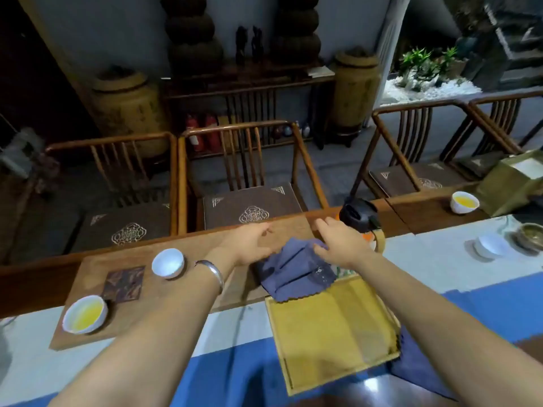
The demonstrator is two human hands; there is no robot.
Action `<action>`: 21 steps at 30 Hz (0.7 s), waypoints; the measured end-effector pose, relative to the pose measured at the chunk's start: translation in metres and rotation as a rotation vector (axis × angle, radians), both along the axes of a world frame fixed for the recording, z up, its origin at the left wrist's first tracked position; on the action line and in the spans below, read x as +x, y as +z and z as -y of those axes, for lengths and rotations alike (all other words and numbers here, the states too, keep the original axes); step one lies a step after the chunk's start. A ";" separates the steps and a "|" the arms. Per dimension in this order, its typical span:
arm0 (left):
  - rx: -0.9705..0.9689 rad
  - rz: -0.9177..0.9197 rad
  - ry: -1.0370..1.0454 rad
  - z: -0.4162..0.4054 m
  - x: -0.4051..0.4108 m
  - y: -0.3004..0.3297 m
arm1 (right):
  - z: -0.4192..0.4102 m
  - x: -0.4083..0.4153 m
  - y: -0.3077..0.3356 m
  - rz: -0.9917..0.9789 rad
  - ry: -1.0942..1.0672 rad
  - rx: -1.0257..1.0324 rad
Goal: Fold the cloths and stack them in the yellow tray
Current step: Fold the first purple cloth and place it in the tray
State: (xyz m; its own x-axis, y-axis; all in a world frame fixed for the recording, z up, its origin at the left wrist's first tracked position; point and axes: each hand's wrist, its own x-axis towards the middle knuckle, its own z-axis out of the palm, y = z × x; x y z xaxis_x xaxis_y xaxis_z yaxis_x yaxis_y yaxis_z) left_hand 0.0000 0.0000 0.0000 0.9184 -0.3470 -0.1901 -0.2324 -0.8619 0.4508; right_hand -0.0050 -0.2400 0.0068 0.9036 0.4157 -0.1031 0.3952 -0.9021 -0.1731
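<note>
A crumpled blue-grey cloth (293, 270) lies on the wooden table just beyond the far edge of the yellow tray (332, 327), overlapping its rim a little. My left hand (246, 245) rests at the cloth's left side, fingers curled and spread. My right hand (335, 242) pinches the cloth's far right corner. A second blue cloth (417, 365) lies flat under the tray's right side, sticking out toward me. The tray holds nothing.
A white cup (168, 262), a dark square coaster (125, 283) and a cup of yellow tea (85, 314) sit on a wooden board at left. A black-lidded pot (358, 214) stands behind my right hand. More cups (464, 202) and wooden chairs (249, 171) lie beyond.
</note>
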 end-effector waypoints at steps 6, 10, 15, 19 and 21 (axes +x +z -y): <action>0.024 -0.170 -0.089 0.002 0.004 -0.072 | 0.009 -0.021 -0.085 -0.160 0.001 -0.113; -0.020 -0.170 -0.109 -0.005 0.012 -0.102 | 0.014 -0.021 -0.118 -0.203 0.008 -0.082; -0.017 -0.177 -0.196 -0.015 0.015 -0.134 | 0.014 -0.018 -0.142 -0.208 -0.015 -0.045; 0.048 -0.164 -0.212 -0.024 0.017 -0.147 | 0.010 -0.012 -0.151 -0.149 -0.005 -0.037; 0.072 -0.158 -0.210 -0.028 0.020 -0.147 | 0.012 -0.011 -0.149 -0.137 0.016 -0.050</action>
